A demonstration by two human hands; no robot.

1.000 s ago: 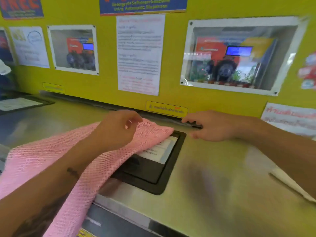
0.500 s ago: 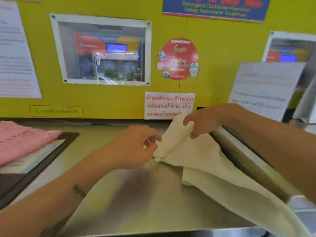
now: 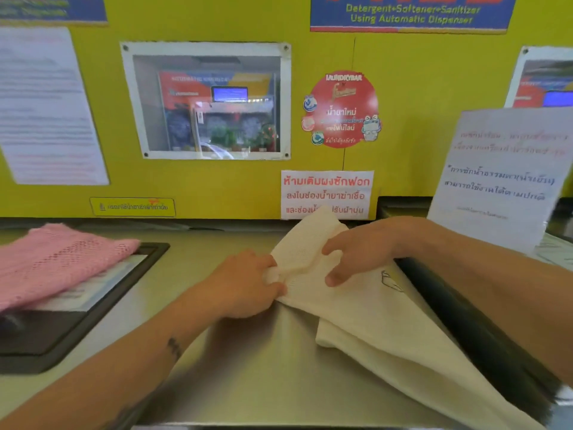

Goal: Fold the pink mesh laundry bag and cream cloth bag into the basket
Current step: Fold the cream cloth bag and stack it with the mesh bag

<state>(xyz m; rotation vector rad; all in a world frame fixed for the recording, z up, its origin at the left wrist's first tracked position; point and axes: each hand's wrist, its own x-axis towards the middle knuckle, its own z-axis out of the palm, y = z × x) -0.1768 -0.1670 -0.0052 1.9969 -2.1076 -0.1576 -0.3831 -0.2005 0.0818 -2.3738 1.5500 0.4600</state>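
Both hands on the cream woven cloth bag [image 3: 366, 308], which lies on the brushed stainless steel counter [image 3: 242, 367] toward its right side, running diagonally from the back edge down to the front-right corner. Left hand [image 3: 248, 283] is clenched on a bunched fold at the bag's left edge, fingers curled around the fabric. Right hand [image 3: 362, 249] comes in from the right and pinches the upper part of the bag, thumb underneath, fingers over the top; the cloth is gathered between the two hands. One corner of the bag sticks up against the white paper notice with red Thai lettering [image 3: 327, 193] at the counter's back edge. A small dark line drawing is printed on the bag just right of the right hand, partly hidden. Lower end of the bag drapes over a black rim [image 3: 483, 336] along the counter's right edge. Pink mesh laundry bag [image 3: 59, 262] sits well apart at the left edge of the counter, lying flat and partly covering a black-framed recessed panel [image 3: 93, 321] with a pale label inside. Behind the counter: yellow wall panel [image 3: 248, 187], a white-framed window [image 3: 206, 100], a round red sticker [image 3: 342, 110], and a white handwritten sheet [image 3: 502, 178] standing at the back-right corner. Basket not in view.
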